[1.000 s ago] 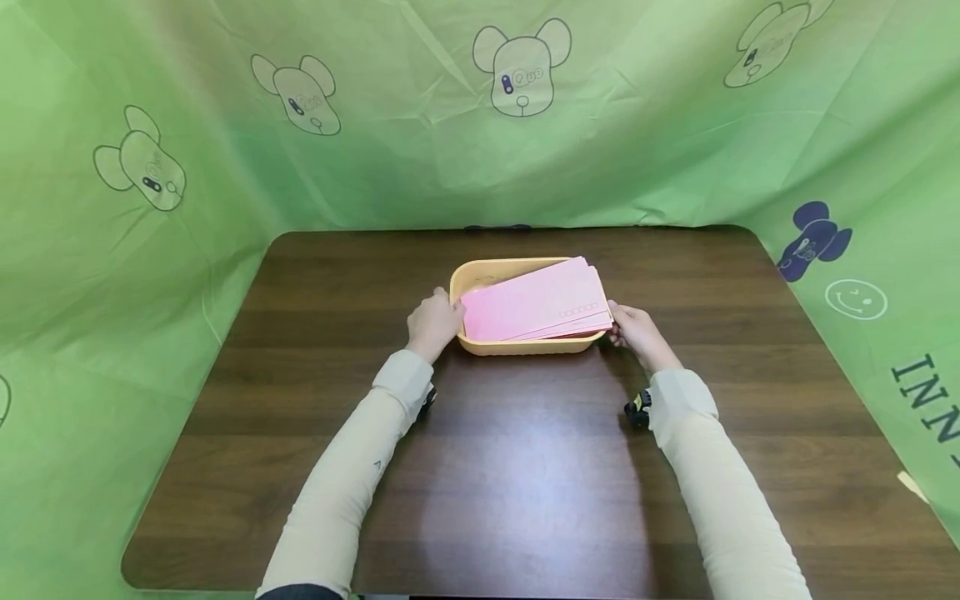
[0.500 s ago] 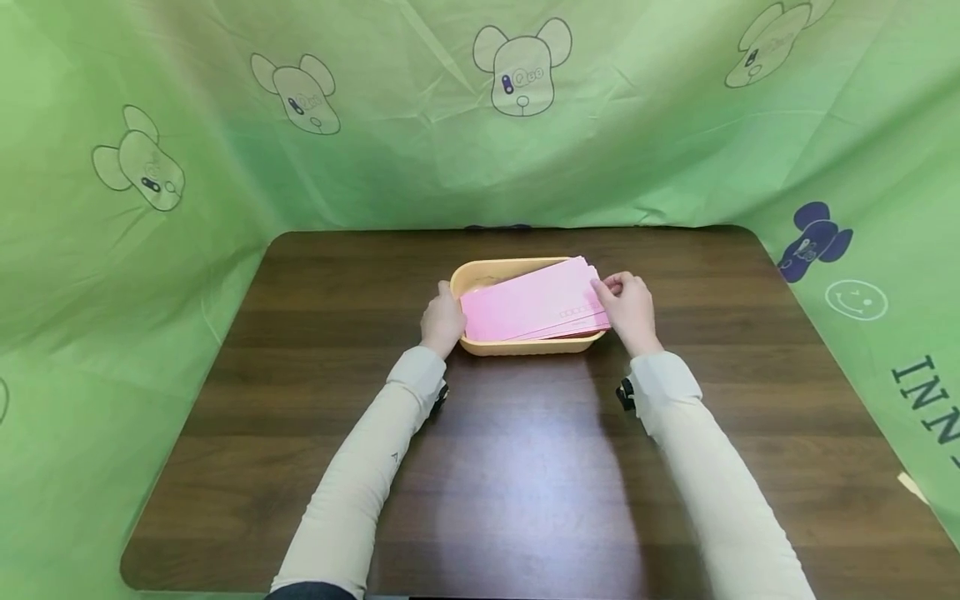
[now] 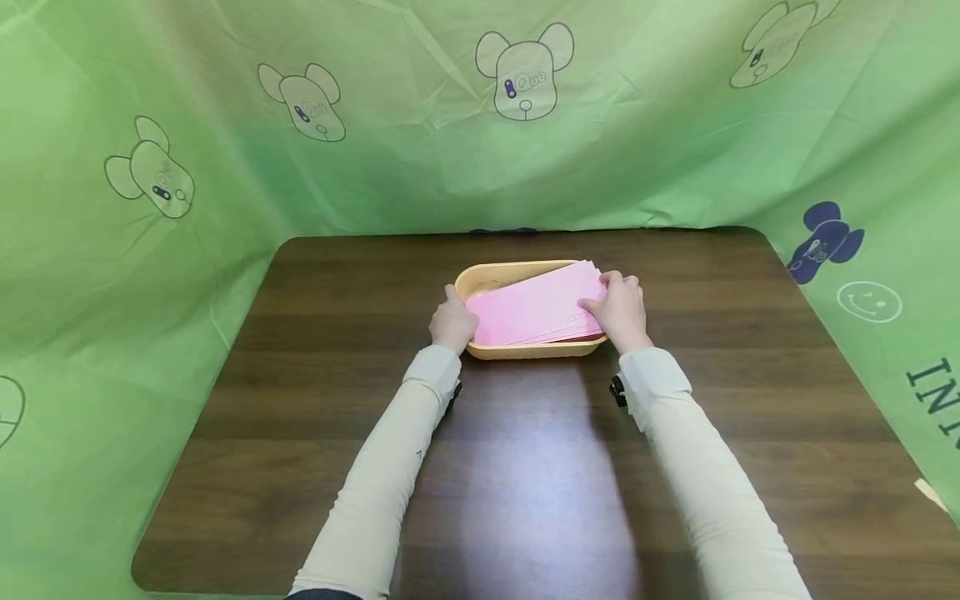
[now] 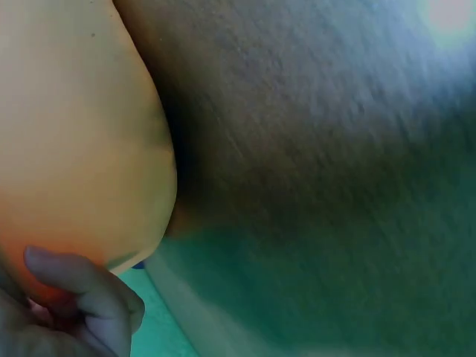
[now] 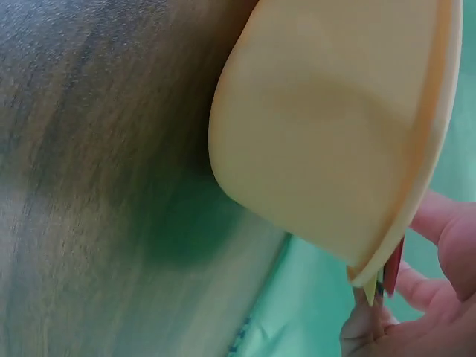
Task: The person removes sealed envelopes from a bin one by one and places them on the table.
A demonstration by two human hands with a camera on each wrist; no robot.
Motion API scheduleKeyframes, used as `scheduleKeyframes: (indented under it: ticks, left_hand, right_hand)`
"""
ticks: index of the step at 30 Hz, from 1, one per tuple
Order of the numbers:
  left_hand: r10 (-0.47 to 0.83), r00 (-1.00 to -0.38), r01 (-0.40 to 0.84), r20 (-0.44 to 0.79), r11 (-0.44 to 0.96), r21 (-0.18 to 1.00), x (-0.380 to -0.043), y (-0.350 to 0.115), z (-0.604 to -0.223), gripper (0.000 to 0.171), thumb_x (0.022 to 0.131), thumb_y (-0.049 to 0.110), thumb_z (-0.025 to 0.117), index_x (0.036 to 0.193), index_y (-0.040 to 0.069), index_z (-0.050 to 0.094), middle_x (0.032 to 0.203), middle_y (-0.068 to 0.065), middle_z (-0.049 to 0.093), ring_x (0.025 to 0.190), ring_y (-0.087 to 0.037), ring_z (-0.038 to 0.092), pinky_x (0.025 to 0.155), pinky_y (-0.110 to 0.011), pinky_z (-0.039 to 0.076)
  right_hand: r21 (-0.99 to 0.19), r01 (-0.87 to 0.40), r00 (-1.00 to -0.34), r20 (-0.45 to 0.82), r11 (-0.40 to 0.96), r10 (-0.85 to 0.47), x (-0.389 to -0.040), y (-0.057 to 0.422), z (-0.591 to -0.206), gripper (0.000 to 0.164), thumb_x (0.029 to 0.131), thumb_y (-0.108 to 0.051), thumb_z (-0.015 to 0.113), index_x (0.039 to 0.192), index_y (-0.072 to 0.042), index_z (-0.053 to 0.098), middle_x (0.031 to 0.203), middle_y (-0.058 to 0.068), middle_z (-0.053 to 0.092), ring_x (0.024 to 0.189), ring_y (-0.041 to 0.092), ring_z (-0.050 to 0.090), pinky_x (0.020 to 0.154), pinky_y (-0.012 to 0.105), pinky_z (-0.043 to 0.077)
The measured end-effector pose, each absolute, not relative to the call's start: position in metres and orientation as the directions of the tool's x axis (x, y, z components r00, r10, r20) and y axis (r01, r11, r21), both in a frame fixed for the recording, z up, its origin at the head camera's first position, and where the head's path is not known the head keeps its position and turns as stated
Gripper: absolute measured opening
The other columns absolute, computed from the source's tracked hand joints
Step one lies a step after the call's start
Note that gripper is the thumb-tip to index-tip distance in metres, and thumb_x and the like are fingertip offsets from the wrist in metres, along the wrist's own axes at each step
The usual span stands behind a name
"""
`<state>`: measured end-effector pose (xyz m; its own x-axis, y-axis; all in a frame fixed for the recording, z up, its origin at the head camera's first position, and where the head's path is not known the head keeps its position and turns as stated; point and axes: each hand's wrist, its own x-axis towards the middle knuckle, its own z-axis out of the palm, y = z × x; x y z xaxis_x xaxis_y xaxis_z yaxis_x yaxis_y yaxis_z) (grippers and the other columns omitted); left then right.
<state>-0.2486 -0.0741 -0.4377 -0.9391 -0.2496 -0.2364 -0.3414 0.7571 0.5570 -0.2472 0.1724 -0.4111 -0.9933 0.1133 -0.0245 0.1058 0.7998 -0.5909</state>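
A yellow plastic basket (image 3: 517,352) sits near the back middle of the table. On top in it lies a fanned stack of pink envelopes (image 3: 528,308), tilted with the right end up over the rim; small postcode boxes show near that end. A red edge peeks out below. My left hand (image 3: 453,321) grips the basket's left end, its fingers (image 4: 104,297) curled at the outer wall. My right hand (image 3: 621,310) holds the envelopes' right end, thumb on top and fingers at the far edge. Red and yellow corners (image 5: 394,268) jut past the rim beside its fingers.
The brown wooden table (image 3: 322,400) has rounded back corners. A green cloth (image 3: 405,167) printed with bear heads hangs behind it and along both sides.
My right hand has risen from beside the basket's right end onto the envelopes and moved inward over them. The left hand stays at the left end. The view has shifted slightly.
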Motion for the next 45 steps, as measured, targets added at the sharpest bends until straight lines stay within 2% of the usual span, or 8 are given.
scheduleKeyframes:
  ticks: [7, 12, 16, 20, 24, 30, 37, 45]
  left_hand:
    - [-0.285, -0.934, -0.357, -0.216, 0.751, 0.555, -0.249, -0.071, -0.441, 0.053, 0.086, 0.014, 0.054, 0.133, 0.010, 0.030, 0.109, -0.022, 0.066, 0.098, -0.036, 0.066, 0.083, -0.047, 0.051]
    - [-0.286, -0.936, -0.353, -0.207, 0.762, 0.543, -0.246, -0.069, -0.441, 0.051, 0.086, 0.014, 0.054, 0.131, 0.009, 0.032, 0.109, -0.022, 0.066, 0.098, -0.037, 0.066, 0.082, -0.048, 0.051]
    - [-0.290, -0.937, -0.349, -0.193, 0.777, 0.524, -0.244, -0.069, -0.438, 0.050, 0.086, 0.015, 0.055, 0.130, 0.009, 0.033, 0.106, -0.021, 0.067, 0.096, -0.036, 0.067, 0.081, -0.047, 0.051]
    - [-0.294, -0.935, -0.355, -0.200, 0.784, 0.509, -0.244, -0.068, -0.438, 0.051, 0.087, 0.017, 0.055, 0.131, 0.009, 0.032, 0.104, -0.019, 0.067, 0.095, -0.034, 0.067, 0.080, -0.046, 0.051]
    - [-0.295, -0.935, -0.354, -0.195, 0.784, 0.510, -0.245, -0.069, -0.439, 0.050, 0.087, 0.016, 0.055, 0.130, 0.009, 0.033, 0.103, -0.019, 0.068, 0.093, -0.034, 0.067, 0.079, -0.046, 0.051]
    - [-0.293, -0.937, -0.348, -0.187, 0.793, 0.500, -0.246, -0.069, -0.441, 0.050, 0.087, 0.016, 0.055, 0.131, 0.009, 0.033, 0.102, -0.019, 0.068, 0.092, -0.034, 0.067, 0.079, -0.046, 0.052]
    - [-0.286, -0.939, -0.344, -0.190, 0.799, 0.493, -0.247, -0.069, -0.441, 0.052, 0.087, 0.017, 0.056, 0.133, 0.009, 0.032, 0.102, -0.018, 0.068, 0.092, -0.033, 0.067, 0.078, -0.045, 0.052]
    - [-0.287, -0.937, -0.348, -0.198, 0.805, 0.481, -0.248, -0.069, -0.442, 0.052, 0.088, 0.017, 0.055, 0.134, 0.010, 0.031, 0.101, -0.017, 0.068, 0.090, -0.033, 0.067, 0.078, -0.045, 0.052]
  right_hand:
    - [-0.647, 0.158, -0.984, -0.044, 0.746, 0.171, -0.247, 0.190, -0.404, 0.046, 0.093, -0.018, 0.058, 0.131, 0.006, 0.050, 0.119, 0.028, 0.061, 0.110, 0.040, 0.057, 0.091, 0.049, 0.044]
    - [-0.721, 0.151, -0.983, -0.037, 0.677, 0.180, -0.244, 0.210, -0.404, 0.036, 0.094, -0.020, 0.056, 0.118, 0.006, 0.062, 0.107, 0.025, 0.067, 0.086, 0.022, 0.062, 0.070, 0.024, 0.045]
    - [-0.805, 0.129, -0.982, -0.022, 0.579, 0.188, -0.243, 0.228, -0.400, 0.033, 0.093, -0.019, 0.057, 0.114, 0.006, 0.063, 0.076, -0.007, 0.066, 0.067, -0.003, 0.051, 0.061, 0.013, 0.040]
    - [-0.922, 0.152, -0.961, -0.054, 0.357, 0.271, -0.240, 0.247, -0.397, 0.013, 0.093, -0.013, 0.056, 0.099, -0.004, 0.063, 0.059, -0.029, 0.051, 0.060, -0.010, 0.048, 0.058, 0.011, 0.039]
    - [-0.987, 0.152, -0.898, -0.162, -0.056, 0.409, -0.237, 0.260, -0.397, 0.013, 0.091, -0.005, 0.059, 0.084, -0.015, 0.056, 0.057, -0.019, 0.060, 0.053, -0.005, 0.053, 0.051, 0.011, 0.043]
    - [-0.902, 0.064, -0.785, -0.310, -0.428, 0.536, -0.234, 0.266, -0.401, 0.011, 0.090, 0.001, 0.058, 0.088, -0.006, 0.050, 0.062, -0.004, 0.060, 0.052, 0.004, 0.056, 0.049, 0.015, 0.047]
    - [-0.907, 0.067, -0.667, -0.350, -0.415, 0.657, -0.235, 0.260, -0.418, 0.021, 0.089, 0.007, 0.049, 0.092, -0.011, 0.038, 0.081, -0.002, 0.047, 0.057, 0.005, 0.047, 0.049, 0.013, 0.043]
    - [-0.889, 0.185, -0.693, -0.420, -0.419, 0.586, -0.238, 0.252, -0.430, 0.075, 0.080, 0.019, 0.031, 0.144, -0.010, 0.004, 0.138, 0.007, 0.028, 0.096, 0.010, 0.046, 0.054, 0.013, 0.045]
